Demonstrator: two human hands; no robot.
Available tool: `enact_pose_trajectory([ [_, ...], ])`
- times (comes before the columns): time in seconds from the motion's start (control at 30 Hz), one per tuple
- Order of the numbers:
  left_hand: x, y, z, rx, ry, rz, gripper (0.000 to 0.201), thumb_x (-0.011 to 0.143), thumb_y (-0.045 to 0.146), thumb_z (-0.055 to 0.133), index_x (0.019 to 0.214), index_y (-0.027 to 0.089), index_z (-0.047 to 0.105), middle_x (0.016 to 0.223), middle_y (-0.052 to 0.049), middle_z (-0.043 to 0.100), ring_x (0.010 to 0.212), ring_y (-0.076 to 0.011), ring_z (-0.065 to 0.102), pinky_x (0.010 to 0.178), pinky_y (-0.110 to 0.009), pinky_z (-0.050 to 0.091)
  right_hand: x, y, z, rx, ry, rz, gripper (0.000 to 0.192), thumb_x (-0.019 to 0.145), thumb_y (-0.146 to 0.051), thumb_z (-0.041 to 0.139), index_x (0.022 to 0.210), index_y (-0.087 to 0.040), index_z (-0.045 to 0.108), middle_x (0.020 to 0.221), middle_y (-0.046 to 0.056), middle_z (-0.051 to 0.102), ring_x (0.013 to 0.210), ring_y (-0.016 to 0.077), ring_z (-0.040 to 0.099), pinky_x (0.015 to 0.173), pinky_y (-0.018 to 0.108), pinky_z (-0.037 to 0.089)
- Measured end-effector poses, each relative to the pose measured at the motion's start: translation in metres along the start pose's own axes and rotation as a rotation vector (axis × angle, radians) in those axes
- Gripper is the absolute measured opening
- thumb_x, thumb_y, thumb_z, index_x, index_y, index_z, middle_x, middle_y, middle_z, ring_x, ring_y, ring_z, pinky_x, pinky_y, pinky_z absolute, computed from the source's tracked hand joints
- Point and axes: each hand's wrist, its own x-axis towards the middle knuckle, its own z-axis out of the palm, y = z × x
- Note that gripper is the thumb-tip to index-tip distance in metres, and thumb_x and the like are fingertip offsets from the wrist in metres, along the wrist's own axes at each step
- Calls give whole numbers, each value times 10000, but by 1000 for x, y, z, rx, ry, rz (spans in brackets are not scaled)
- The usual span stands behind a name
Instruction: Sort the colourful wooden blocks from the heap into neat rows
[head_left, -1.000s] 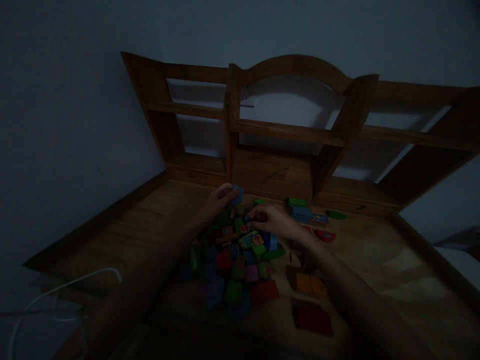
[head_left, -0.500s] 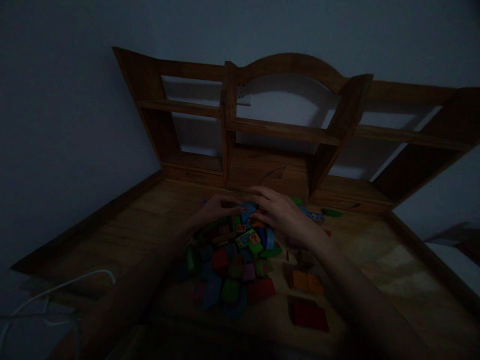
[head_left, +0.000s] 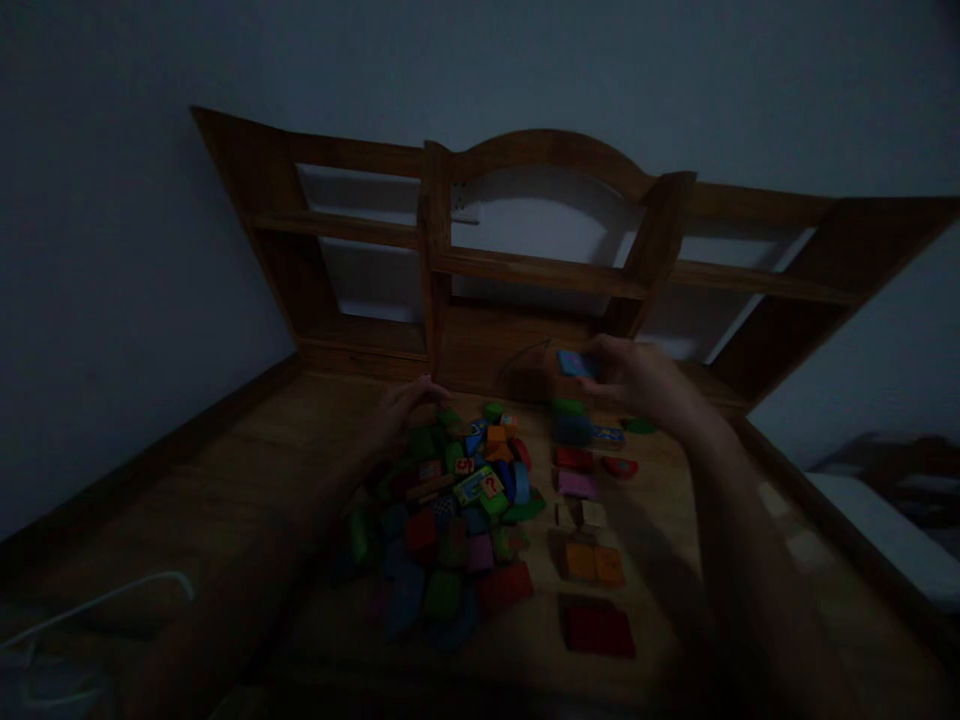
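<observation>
Fingers of right hand [head_left: 637, 382] pinch blue block [head_left: 574, 364] — left hand [head_left: 401, 408] on pile [head_left: 450, 510]

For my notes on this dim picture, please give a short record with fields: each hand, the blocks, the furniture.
right hand: right hand raised, holds a blue block at the fingertips
left hand: left hand rests on the far edge of the block pile
sorted blocks: a row of blocks lies right of the pile
surface: wooden desk
behind: wooden shelf against the wall
light: very dim
</observation>
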Motion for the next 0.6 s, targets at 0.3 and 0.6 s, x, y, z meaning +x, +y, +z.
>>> enact_pose_trajectory([
  [0.3, 4, -1, -5, 116, 159, -2, 415, 932, 523, 573, 866, 166, 776, 825, -80, 719, 830, -229, 659, 698, -274, 492, -71, 142, -14, -10, -41, 196, 263, 832, -382, 732, 1037, -219, 759, 1057, 130, 771, 903, 306, 728, 786, 405, 566],
  [0.6, 3, -5, -1, 188, 174, 20, 409, 899, 537, 578, 824, 178, 759, 812, -62, 713, 829, -220, 656, 789, -290, 497, -151, 178, 49, 69, -18, 338, 335, 875, -386, 625, 1149, -231, 738, 1184, 143, 741, 1060, 342, 705, 891, 481, 579],
])
